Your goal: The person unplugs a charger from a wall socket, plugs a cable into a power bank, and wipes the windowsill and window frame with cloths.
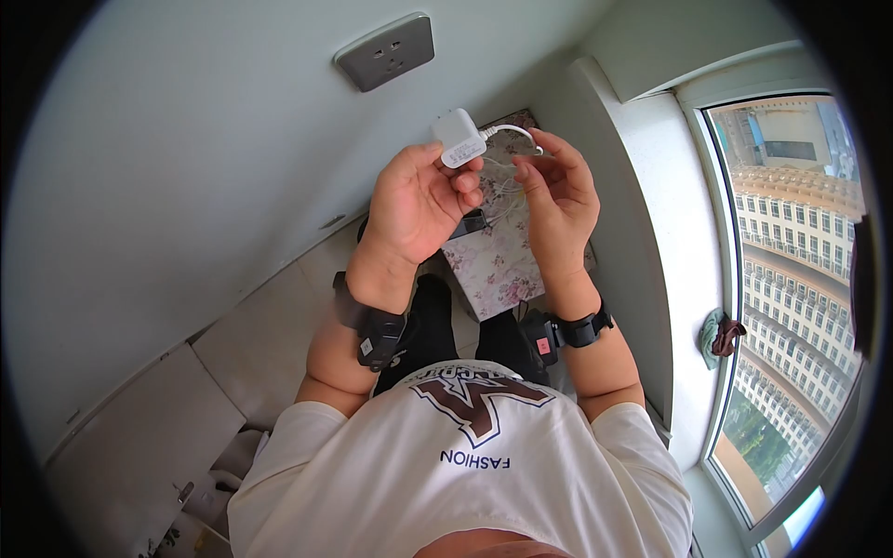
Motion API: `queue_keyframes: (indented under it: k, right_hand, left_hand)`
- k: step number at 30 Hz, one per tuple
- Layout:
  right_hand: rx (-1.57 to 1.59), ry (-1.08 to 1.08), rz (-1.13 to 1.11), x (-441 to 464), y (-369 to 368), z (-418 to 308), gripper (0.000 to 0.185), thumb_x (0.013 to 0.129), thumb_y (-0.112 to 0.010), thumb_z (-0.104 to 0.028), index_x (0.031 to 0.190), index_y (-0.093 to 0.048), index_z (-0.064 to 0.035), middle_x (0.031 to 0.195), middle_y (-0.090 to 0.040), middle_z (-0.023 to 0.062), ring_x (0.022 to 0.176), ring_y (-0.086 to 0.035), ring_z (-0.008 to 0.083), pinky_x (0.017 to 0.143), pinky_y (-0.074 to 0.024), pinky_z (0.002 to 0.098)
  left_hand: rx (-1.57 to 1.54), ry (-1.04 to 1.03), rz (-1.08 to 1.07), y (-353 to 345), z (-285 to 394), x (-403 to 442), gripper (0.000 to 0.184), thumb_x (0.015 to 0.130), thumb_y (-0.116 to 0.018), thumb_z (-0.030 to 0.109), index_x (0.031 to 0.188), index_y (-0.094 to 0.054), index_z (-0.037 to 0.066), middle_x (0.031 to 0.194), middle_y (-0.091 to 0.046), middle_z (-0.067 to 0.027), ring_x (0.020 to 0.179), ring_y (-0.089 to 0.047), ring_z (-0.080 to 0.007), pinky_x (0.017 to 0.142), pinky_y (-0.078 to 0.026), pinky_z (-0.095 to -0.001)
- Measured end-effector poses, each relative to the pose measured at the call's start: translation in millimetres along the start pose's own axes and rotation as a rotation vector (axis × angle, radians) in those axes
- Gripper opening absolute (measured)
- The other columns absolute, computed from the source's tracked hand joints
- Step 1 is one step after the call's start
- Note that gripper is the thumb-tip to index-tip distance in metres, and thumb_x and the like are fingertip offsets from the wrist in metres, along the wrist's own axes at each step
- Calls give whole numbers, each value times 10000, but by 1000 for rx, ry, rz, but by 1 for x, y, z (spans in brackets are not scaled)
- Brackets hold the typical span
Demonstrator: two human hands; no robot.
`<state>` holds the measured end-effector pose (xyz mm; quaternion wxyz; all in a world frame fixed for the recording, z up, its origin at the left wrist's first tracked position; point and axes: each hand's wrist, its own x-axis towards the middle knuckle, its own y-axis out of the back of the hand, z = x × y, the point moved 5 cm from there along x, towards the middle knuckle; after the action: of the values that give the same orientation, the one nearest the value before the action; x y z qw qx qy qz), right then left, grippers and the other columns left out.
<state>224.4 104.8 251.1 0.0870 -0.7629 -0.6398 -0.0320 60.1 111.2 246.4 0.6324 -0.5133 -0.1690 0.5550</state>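
Between the thumb and fingers of my left hand (414, 205) is a white charger plug (459, 139), its prongs pointing up and left toward the wall. A white cable (513, 129) comes out of the charger's right side and curves over to my right hand (562, 200). The thumb and index finger of that hand pinch the cable near its bend. More of the thin cable hangs loosely below, over the floral surface. On the wall above my hands sits a grey wall socket (386, 52), apart from the charger.
A floral-covered box or small table (493, 270) stands below my hands, with a dark object (473, 223) at its left edge. To the right are a window (791, 242) and its sill, with bunched cloths (720, 338) by the frame. The wall runs along the left.
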Motion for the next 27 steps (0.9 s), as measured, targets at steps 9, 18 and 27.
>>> queue_keyframes:
  k: [9,18,27]
  right_hand:
    - [-70,144,-27,6,-17,-15,420,809,-719,66,1205,-615,-30,1245,-612,99,916,-668,160,777,-551,279]
    - [-46,112,-214,52,-72,-25,369,764,-782,-18,1122,-701,-45,1076,-683,103,794,-714,187,680,-563,270]
    - [-54,64,-235,71,-83,-15,375,752,-799,-48,1120,-726,-49,1066,-691,87,767,-701,158,666,-561,265]
  left_hand:
    - [164,-48,-18,1,10,-1,430,927,-508,258,1196,-582,-69,936,-638,-114,763,-553,-166,718,-456,-327]
    - [393,-351,-31,-10,51,11,329,938,-455,219,1143,-578,-7,963,-618,-61,788,-547,-149,718,-461,-323]
    - [468,-409,49,-16,57,23,283,975,-453,282,1062,-560,35,881,-591,-44,753,-519,-156,680,-432,-329]
